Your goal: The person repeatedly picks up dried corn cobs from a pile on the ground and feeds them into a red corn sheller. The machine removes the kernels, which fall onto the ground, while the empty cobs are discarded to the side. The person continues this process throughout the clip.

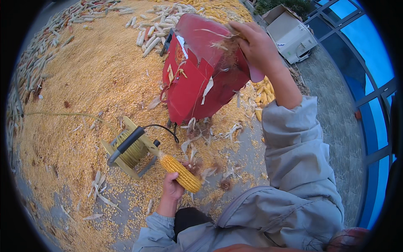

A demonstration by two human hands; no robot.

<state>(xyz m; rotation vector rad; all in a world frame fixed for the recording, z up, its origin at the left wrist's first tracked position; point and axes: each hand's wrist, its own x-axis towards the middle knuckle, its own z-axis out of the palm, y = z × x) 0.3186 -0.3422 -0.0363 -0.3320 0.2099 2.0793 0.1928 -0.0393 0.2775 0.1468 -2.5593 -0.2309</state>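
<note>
My left hand [173, 188] is closed around a yellow ear of corn [181, 172], low in front of me. Its pale stem end points up and left, towards a cable reel. My right hand [252, 41] is at the upper right rim of a red sheet-metal corn sheller [195, 91], with a yellowish piece near its fingertips, too blurred to name. Whether those fingers hold it cannot be made out. Reddish-brown corn silk and dry husk strips lie on the sheller's sloping top.
A yellow cable reel [133, 148] stands on loose corn kernels [94, 66], its cord running left. Bare cobs [157, 28] lie behind the sheller, and yellow ears [264, 91] to its right. A cardboard box [278, 25] and a white appliance housing [294, 41] sit near the glazed wall.
</note>
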